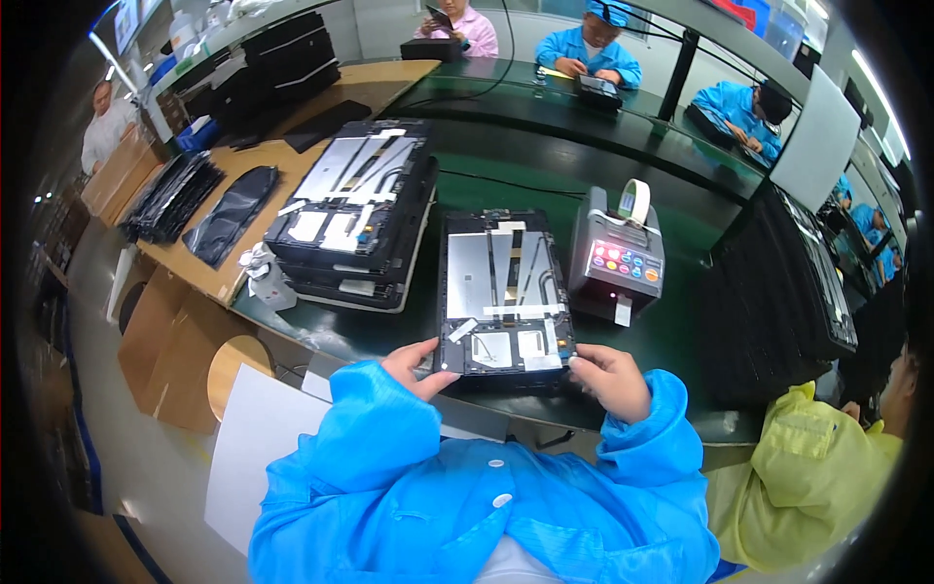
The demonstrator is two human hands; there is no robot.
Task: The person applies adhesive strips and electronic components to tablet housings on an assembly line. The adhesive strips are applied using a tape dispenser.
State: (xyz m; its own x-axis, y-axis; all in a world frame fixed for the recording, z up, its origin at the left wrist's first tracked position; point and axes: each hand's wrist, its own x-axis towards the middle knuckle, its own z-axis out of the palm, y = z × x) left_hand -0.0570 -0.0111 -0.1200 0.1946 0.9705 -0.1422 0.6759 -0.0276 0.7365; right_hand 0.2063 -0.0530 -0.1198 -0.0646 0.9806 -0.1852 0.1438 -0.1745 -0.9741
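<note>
An opened tablet chassis [470, 282], black-framed with silver panels, dark cables and white strips inside, lies in front of me near the table's edge. My left hand [416, 370] grips its near left corner, thumb on the rim. At the near right corner, my right hand [615, 382] pinches the rim between thumb and fingers. What lies under the chassis is hidden. Just right of it stands a grey tape dispenser [615, 258] with coloured buttons and a white roll; a short strip sticks out at its front.
Left of the chassis, similar chassis are piled in black trays [355, 200]. Black plastic bags [233, 214] lie on cardboard. A tall stack of black trays [769, 302] stands at the right, beside a person in a yellow-green sleeve [803, 477]. Co-workers sit beyond the green table [506, 146].
</note>
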